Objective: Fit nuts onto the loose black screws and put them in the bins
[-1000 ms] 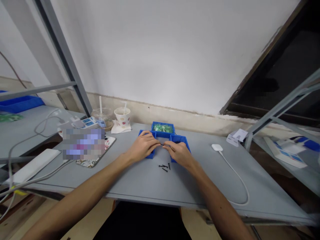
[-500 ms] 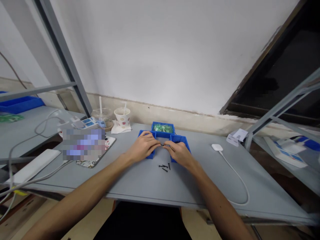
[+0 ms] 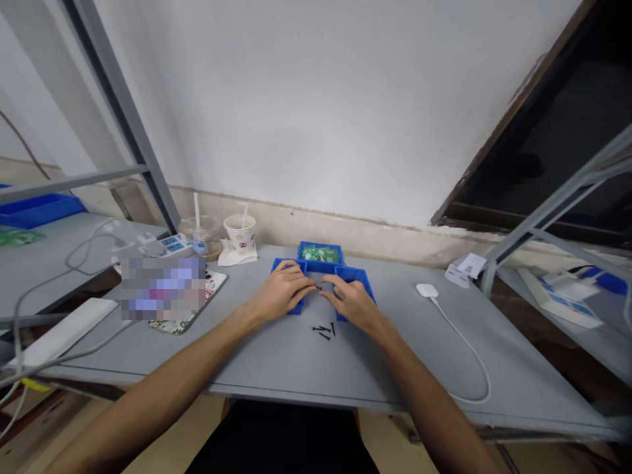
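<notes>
My left hand (image 3: pixel 285 289) is pinched on a small dark screw (image 3: pixel 318 288), whose end pokes out past the fingertips. My right hand (image 3: pixel 351 299) is just to the right of it, thumb and index finger parted around a gap, with nothing visible between them. Under my left hand is a blue bin (image 3: pixel 297 308), its contents mostly covered. Another blue bin (image 3: pixel 368 284) lies behind and under my right hand, its inside largely hidden. Several dark screws (image 3: pixel 324 328) lie loose on the grey table (image 3: pixel 276 362) in front of the hands.
A third blue bin (image 3: pixel 320 266) at the back holds green packets. To the left stand a paper cup (image 3: pixel 240 236), a clear plastic cup (image 3: pixel 200 237) and a patterned tablet or case (image 3: pixel 214 288). A white charger (image 3: pixel 426 291) with its cable lies at right.
My right thumb and index finger have parted and drawn slightly back from the screw. My left hand keeps its pinch in about the same place.
</notes>
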Tool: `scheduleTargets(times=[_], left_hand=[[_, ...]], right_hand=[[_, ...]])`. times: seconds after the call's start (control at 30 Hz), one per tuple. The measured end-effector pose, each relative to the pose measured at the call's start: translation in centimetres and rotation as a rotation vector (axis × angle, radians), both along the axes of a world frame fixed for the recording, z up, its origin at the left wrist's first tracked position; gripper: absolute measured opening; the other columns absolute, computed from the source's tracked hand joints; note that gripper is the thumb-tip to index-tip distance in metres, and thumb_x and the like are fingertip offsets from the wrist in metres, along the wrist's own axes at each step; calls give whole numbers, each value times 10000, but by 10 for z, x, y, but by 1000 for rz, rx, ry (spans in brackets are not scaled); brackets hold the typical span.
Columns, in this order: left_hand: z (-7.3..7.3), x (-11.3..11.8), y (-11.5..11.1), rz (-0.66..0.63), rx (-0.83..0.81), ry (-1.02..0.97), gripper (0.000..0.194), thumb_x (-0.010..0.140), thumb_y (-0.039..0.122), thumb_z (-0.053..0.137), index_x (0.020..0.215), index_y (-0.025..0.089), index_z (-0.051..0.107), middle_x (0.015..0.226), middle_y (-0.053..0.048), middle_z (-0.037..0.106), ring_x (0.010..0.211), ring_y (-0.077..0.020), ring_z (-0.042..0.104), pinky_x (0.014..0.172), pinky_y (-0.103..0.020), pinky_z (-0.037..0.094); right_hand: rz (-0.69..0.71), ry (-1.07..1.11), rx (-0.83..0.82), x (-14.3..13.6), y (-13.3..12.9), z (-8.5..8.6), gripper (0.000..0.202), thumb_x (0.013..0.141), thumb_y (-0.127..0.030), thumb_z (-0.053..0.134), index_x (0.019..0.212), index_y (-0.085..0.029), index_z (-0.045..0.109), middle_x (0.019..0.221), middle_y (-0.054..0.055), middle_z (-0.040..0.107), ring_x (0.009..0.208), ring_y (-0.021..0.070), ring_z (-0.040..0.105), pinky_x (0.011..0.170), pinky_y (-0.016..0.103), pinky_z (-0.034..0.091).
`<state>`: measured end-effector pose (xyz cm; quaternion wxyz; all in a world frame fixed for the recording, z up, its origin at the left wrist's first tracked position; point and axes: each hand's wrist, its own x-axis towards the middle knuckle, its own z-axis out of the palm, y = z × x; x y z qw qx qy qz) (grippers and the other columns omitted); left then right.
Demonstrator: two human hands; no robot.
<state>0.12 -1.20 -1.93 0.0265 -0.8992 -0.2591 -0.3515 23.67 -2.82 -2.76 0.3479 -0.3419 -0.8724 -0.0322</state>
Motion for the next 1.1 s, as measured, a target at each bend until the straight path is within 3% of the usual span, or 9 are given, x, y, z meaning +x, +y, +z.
scheduleTargets(times=[0.13, 0.57, 0.73, 0.87, 1.1], left_hand=[[0, 1, 0, -4, 9, 2, 256, 1051, 301, 504, 1006, 197, 734, 873, -36, 718, 839, -167, 618, 997, -391, 428], [1, 0, 0, -4, 4, -10, 265, 1051, 305, 502, 1005, 201, 742, 874, -37, 728, 828, -166, 623, 986, -409, 443], [0, 0, 0, -17, 1, 1, 264, 1054, 307, 495, 1021, 207, 737, 884, -35, 730, 841, -167, 624, 1001, -411, 433], [0, 0, 0, -17, -6, 2, 263, 1053, 308, 501, 1008, 200, 737, 868, -35, 726, 832, -168, 617, 994, -405, 436], [-1, 1, 0, -28, -10, 12, 274, 1054, 322, 494, 1022, 226, 749, 887, -30, 741, 829, -167, 623, 1020, -401, 422]], right_hand=[[8, -18, 6, 0, 0, -1, 377, 1093, -418, 403, 1032, -186, 693, 683, -6, 677, 488, 95, 503, 549, 254, 350], [12, -13, -58, 1, 1, -2, 350, 1059, -451, 494, 1184, -175, 669, 808, 21, 747, 534, 107, 573, 583, 250, 397], [12, -68, -56, 1, 0, -1, 337, 1089, -396, 427, 1066, -192, 694, 742, 10, 725, 552, 120, 597, 582, 255, 383], [5, -46, -43, 0, 0, -2, 318, 1071, -422, 475, 1144, -182, 669, 844, 31, 757, 573, 124, 616, 599, 259, 394], [-10, -80, -69, 0, -4, 4, 357, 1093, -412, 414, 1095, -192, 696, 769, 21, 741, 566, 124, 614, 592, 257, 373]])
